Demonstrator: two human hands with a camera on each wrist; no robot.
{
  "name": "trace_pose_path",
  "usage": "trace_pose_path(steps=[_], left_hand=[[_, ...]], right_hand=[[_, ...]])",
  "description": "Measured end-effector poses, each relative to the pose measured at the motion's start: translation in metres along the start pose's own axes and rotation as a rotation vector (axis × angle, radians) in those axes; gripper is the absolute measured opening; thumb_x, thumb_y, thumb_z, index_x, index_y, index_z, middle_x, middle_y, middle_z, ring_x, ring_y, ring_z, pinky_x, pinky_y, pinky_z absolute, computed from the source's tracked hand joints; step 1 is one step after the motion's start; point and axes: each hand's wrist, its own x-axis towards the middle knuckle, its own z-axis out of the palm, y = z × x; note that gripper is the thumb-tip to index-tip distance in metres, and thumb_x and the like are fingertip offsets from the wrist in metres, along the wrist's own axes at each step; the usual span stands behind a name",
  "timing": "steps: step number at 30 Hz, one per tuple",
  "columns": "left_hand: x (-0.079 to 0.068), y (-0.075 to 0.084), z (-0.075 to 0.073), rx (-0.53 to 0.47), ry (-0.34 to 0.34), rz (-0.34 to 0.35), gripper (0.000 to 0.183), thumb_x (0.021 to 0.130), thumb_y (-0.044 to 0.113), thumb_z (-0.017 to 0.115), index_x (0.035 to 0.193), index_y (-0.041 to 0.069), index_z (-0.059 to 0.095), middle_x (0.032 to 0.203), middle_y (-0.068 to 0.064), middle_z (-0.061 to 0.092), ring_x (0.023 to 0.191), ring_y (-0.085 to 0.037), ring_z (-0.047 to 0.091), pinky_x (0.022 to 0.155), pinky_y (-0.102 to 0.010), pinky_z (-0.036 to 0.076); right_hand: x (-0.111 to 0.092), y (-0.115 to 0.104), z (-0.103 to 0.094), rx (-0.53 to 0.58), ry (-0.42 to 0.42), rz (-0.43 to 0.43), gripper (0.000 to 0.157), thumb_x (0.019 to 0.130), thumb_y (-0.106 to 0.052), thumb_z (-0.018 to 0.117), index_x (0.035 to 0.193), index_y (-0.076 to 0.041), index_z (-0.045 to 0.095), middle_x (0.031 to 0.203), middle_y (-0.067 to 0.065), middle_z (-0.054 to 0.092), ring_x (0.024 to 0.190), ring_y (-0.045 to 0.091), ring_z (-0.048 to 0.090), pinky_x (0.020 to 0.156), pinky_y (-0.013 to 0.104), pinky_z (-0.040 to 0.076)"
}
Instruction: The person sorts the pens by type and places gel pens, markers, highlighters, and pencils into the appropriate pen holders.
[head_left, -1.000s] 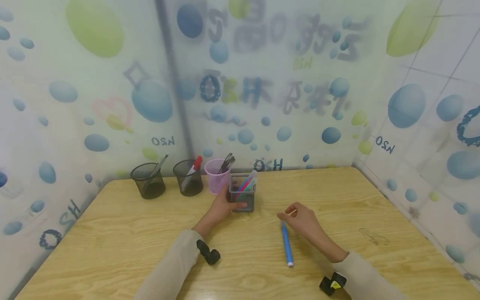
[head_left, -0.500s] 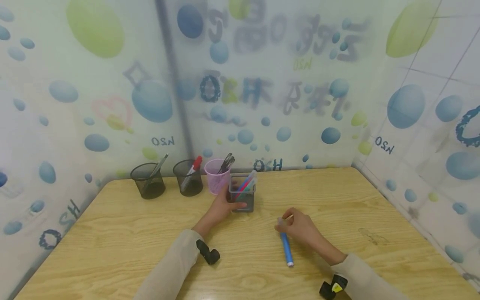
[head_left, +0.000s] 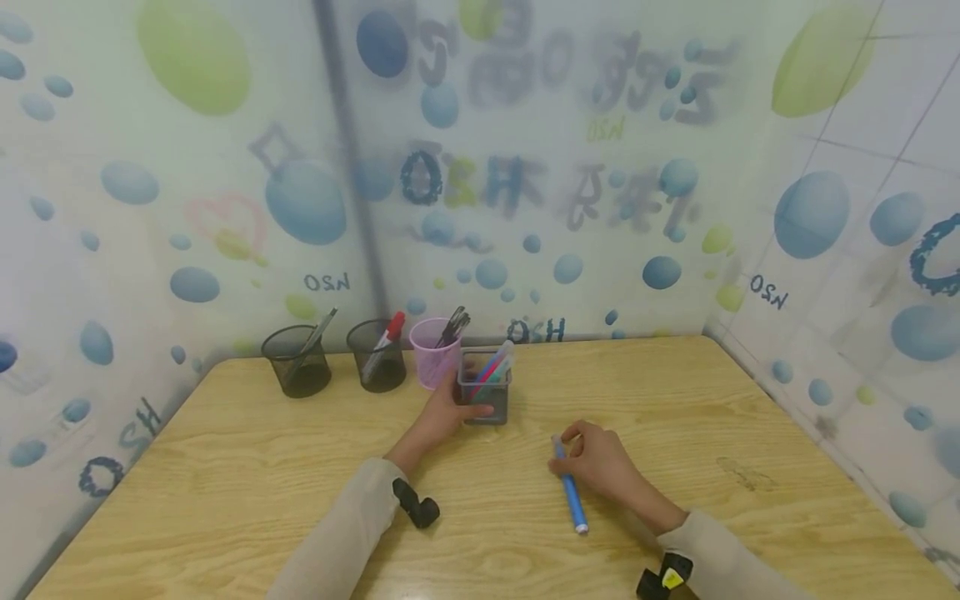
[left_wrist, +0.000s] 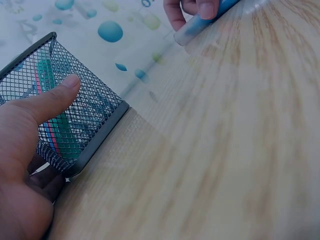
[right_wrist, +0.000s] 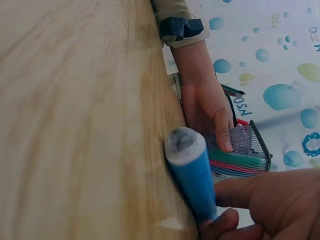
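Note:
A square dark mesh pen holder stands on the table, holding several colourful pens. My left hand grips it from the left, thumb across the front mesh and fingers around the far side, partly hidden. To the right, a thick blue marker with a pale clear cap lies on the wood, its white end towards me. My right hand pinches the marker near its capped end, thumb on one side and fingers on the other. In the right wrist view the marker's white end faces the camera.
Left of the pen holder stand a pink mesh cup with black pens, a black mesh cup with a red-capped marker, and another black cup with a grey pen. A patterned wall rises behind the wooden table.
My right hand has come down slightly towards me, its thumb and fingers closing around the marker. The marker's capped end has swung a little left. My left hand and the pen holder stay put.

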Motion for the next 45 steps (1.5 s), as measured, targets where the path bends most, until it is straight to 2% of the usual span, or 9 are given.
trace_pose_path(steps=[6,12,25,35,40,45], left_hand=[[0.000,0.001,0.000,0.006,0.005,0.008,0.086,0.077,0.000,0.078,0.145,-0.005,0.026,0.143,-0.030,0.035,0.135,-0.039,0.031,0.111,-0.048,0.023],[0.001,0.001,0.000,0.024,0.012,0.009,0.086,0.076,0.001,0.078,0.145,-0.004,0.026,0.142,-0.026,0.038,0.135,-0.038,0.031,0.112,-0.046,0.023],[0.002,-0.001,0.000,0.008,-0.008,0.021,0.086,0.077,0.001,0.078,0.144,-0.005,0.025,0.144,-0.028,0.035,0.137,-0.039,0.027,0.112,-0.046,0.021],[0.001,-0.002,0.000,0.016,0.010,0.016,0.086,0.076,0.001,0.079,0.145,-0.003,0.026,0.143,-0.024,0.037,0.138,-0.036,0.026,0.113,-0.045,0.021],[0.001,-0.001,0.000,0.001,0.005,0.020,0.086,0.077,0.000,0.078,0.145,-0.003,0.025,0.143,-0.026,0.036,0.138,-0.037,0.027,0.113,-0.045,0.021],[0.001,-0.001,0.000,0.003,0.000,0.013,0.087,0.077,0.001,0.078,0.145,-0.004,0.025,0.144,-0.028,0.034,0.138,-0.037,0.026,0.113,-0.045,0.019]], right_hand=[[0.002,-0.001,0.003,-0.030,0.008,0.024,0.038,0.075,-0.016,0.080,0.103,0.003,0.062,0.066,-0.001,0.058,0.054,0.012,0.051,0.049,0.027,0.042],[0.000,-0.006,0.002,-0.039,0.013,0.008,0.037,0.075,-0.013,0.079,0.102,0.006,0.061,0.064,-0.001,0.057,0.052,0.011,0.050,0.046,0.026,0.041],[-0.002,-0.009,0.000,-0.050,0.009,0.003,0.034,0.075,-0.008,0.071,0.103,0.008,0.060,0.058,-0.002,0.056,0.047,0.010,0.047,0.042,0.023,0.036],[0.003,-0.014,0.001,-0.025,0.041,0.030,0.035,0.076,-0.008,0.068,0.106,0.009,0.060,0.050,-0.001,0.046,0.042,0.008,0.035,0.039,0.020,0.027],[0.012,-0.021,-0.003,0.000,0.073,0.038,0.036,0.079,-0.011,0.068,0.109,0.007,0.059,0.057,0.000,0.055,0.042,0.010,0.042,0.039,0.022,0.032],[0.020,-0.028,-0.009,0.111,0.089,0.075,0.039,0.081,-0.013,0.066,0.114,0.005,0.056,0.063,0.004,0.062,0.042,0.014,0.050,0.039,0.024,0.037]])
